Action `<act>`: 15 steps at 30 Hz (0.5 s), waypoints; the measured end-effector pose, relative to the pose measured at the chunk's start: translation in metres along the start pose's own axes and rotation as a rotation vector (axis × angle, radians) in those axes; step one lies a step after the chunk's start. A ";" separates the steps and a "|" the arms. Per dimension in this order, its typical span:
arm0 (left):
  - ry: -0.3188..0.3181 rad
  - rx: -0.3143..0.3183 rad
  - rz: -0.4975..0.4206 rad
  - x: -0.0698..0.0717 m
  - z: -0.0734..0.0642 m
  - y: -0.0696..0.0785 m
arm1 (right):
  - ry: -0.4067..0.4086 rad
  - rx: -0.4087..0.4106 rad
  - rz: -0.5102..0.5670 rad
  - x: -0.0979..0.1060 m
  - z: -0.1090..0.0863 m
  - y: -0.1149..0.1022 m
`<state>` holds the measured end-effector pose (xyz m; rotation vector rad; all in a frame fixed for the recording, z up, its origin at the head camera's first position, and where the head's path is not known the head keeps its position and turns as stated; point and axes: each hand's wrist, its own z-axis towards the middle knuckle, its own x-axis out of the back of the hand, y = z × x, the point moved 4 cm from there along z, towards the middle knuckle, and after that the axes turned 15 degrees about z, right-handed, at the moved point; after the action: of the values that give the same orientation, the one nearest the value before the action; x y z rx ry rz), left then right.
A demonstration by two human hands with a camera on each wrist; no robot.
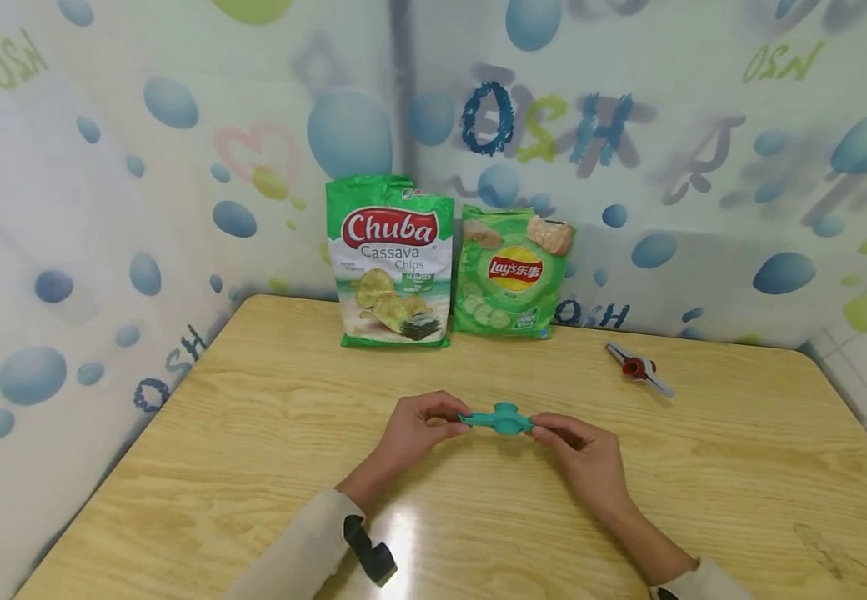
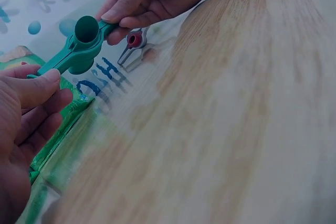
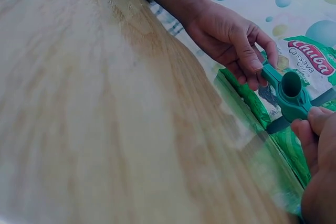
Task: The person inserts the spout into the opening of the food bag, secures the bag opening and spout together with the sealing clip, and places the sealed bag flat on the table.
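A teal bag clip with a round pour spout [image 1: 506, 419] is held level above the table between both hands. My left hand [image 1: 414, 425] pinches its longer, narrow end between thumb and fingers. At the other end, close to the spout, my right hand [image 1: 591, 462] grips it with thumb and fingertips. The left wrist view shows the clip [image 2: 80, 51] with its spout opening toward the camera, and both of its arms lie together. From the right wrist, the same clip [image 3: 294, 106] appears with nothing clamped in it.
A green and white bag of cassava chips [image 1: 392, 267] and a green bag of potato chips [image 1: 512, 275] stand upright along the table's back edge. A grey clip with a red spout [image 1: 638, 367] lies at the back right of the wooden table [image 1: 216, 467]. Patterned cloth hangs behind.
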<state>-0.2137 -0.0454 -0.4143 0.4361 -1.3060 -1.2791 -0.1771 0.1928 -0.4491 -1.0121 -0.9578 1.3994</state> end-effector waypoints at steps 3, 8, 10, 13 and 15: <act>0.030 0.002 0.004 0.002 0.000 0.001 | -0.018 -0.006 0.003 -0.002 0.000 0.000; 0.066 -0.022 0.008 0.004 0.000 0.004 | -0.062 -0.029 0.049 -0.003 0.000 0.001; 0.073 -0.047 0.011 0.005 0.000 0.005 | -0.078 -0.049 0.086 -0.003 0.000 0.002; 0.078 -0.084 0.009 0.004 0.001 0.006 | -0.093 -0.070 0.137 -0.004 0.001 0.003; 0.078 -0.097 0.016 0.004 0.000 0.006 | -0.093 -0.071 0.144 -0.004 0.000 0.004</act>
<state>-0.2124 -0.0469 -0.4075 0.4029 -1.1753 -1.2940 -0.1783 0.1884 -0.4521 -1.0947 -1.0250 1.5523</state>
